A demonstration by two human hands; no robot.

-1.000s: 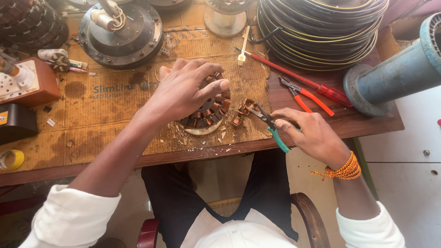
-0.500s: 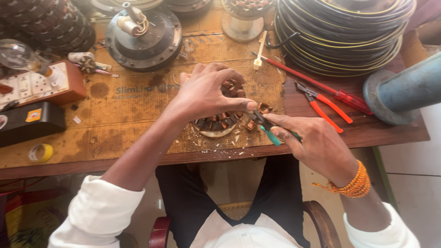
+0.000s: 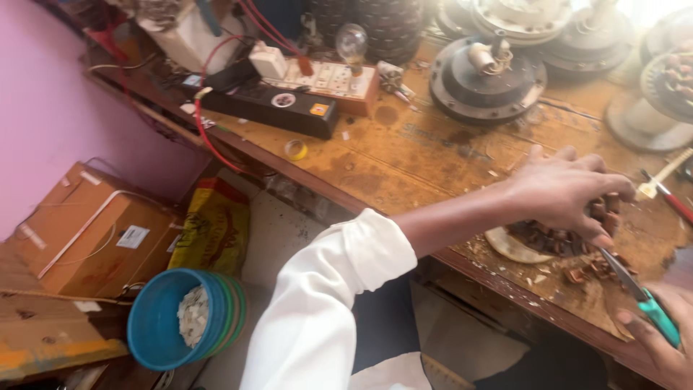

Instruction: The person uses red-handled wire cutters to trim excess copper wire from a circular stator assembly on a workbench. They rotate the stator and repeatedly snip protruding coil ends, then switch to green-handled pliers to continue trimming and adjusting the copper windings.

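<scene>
From the head camera, the right hand (image 3: 660, 339) is cut off by the lower right corner; only a few curled fingers show, closed around the green handles of a pair of pliers (image 3: 639, 295). The plier tips vanish under the left hand (image 3: 567, 191), so what they bite on cannot be made out. The left hand lies palm down with fingers bent over a round motor winding (image 3: 541, 242), pressing it to the wooden surface (image 3: 404, 155) near its front edge; the hand hides most of the winding, and only a pale rim and some dark copper coils peep out below the fingers. Loose copper scraps (image 3: 588, 271) lie just beside it.

Farther back stand a dark round fan motor housing (image 3: 485, 76), a switchboard with a light bulb (image 3: 351, 43), and a black box (image 3: 274, 108); more round parts at the top right are cut off. A red-handled tool (image 3: 668, 191) lies partly out of frame at right. On the floor sit a stack of blue bowls (image 3: 184, 318), a yellow bag (image 3: 213, 227) and a cardboard box (image 3: 79, 224).
</scene>
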